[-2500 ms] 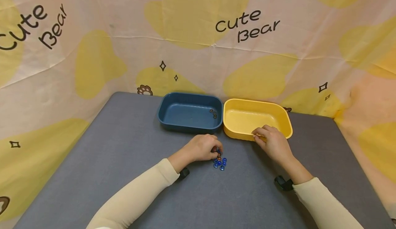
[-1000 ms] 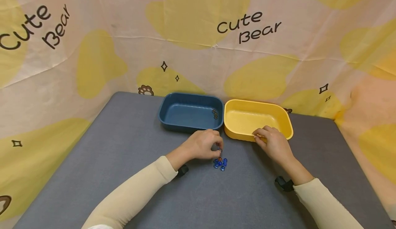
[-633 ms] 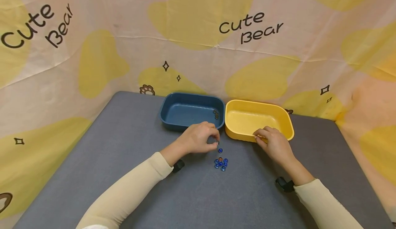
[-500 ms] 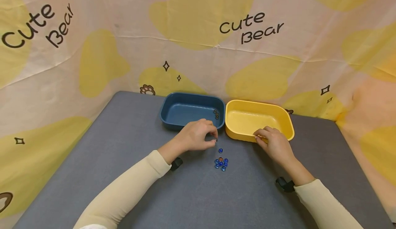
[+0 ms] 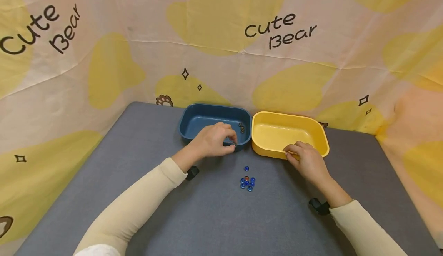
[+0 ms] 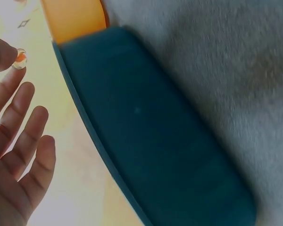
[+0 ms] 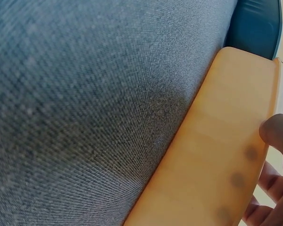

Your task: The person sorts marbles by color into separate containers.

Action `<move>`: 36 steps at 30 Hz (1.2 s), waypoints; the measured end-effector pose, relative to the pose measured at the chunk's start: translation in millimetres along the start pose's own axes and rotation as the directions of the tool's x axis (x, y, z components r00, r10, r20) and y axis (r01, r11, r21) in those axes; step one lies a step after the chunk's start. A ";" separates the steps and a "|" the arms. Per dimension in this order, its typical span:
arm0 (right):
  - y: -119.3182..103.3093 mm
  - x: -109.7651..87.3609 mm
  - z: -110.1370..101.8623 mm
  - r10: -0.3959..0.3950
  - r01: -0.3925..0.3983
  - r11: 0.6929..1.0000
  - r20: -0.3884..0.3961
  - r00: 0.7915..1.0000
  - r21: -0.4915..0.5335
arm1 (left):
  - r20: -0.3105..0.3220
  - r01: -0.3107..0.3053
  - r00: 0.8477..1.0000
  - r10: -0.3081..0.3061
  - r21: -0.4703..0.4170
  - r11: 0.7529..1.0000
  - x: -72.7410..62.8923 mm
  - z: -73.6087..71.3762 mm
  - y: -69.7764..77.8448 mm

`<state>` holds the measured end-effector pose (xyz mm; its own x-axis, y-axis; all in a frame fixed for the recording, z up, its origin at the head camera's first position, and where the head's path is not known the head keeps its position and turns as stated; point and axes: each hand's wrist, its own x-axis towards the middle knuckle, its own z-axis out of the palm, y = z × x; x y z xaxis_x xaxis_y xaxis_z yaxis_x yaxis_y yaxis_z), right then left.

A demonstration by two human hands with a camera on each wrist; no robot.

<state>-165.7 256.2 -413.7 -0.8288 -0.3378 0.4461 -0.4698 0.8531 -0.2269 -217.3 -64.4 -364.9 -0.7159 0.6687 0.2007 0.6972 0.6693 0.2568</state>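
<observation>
My left hand (image 5: 212,138) is over the front rim of the blue bin (image 5: 189,131). Between thumb and forefinger it pinches a clear glass marble (image 6: 20,60) with an orange swirl; the other fingers are spread. On the table, nearer me, several blue marbles (image 5: 247,183) cluster with an orange-brown marble (image 5: 247,178) among them. A single blue marble (image 5: 246,168) lies just beyond that cluster. My right hand (image 5: 306,162) holds the front wall of the yellow bin (image 5: 266,152) at its rim, thumb outside and fingertips showing as dark spots through the wall.
Brownish marbles (image 5: 242,128) lie at the right end inside the blue bin. Both bins stand side by side at the back of the grey table (image 5: 207,217), before a printed cloth (image 5: 221,37). Black wrist bands (image 5: 318,206) sit under the wrists.
The left hand has picked a marble from the cluster and carried it up and leftward to the blue bin's rim. One blue marble now lies apart. The right hand has stayed in place.
</observation>
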 end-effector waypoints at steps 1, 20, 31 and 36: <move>0.0 -0.1 -0.1 0.000 0.000 1.000 0.001 1.000 0.000 | -0.001 0.003 1.000 -0.003 0.001 1.000 0.8 -0.8 -2.3; 0.1 2.5 -5.6 0.002 -0.001 1.000 0.050 0.999 -0.017 | 0.027 0.189 0.982 -0.189 0.008 0.982 11.6 0.3 -59.3; -1.1 4.7 -2.7 0.025 -0.024 1.000 0.040 0.999 -0.017 | 0.120 0.302 0.944 -0.306 0.057 0.952 20.5 7.4 -80.4; -1.7 5.2 -1.7 0.045 -0.044 0.999 0.043 0.998 -0.021 | 0.137 0.327 0.933 -0.333 0.063 0.943 25.6 11.8 -88.0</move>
<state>-168.7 253.7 -409.5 -0.8616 -0.3157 0.3974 -0.4261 0.8754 -0.2283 -296.5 -102.4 -393.5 -0.8948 0.4457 -0.0275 0.4258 0.8702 0.2479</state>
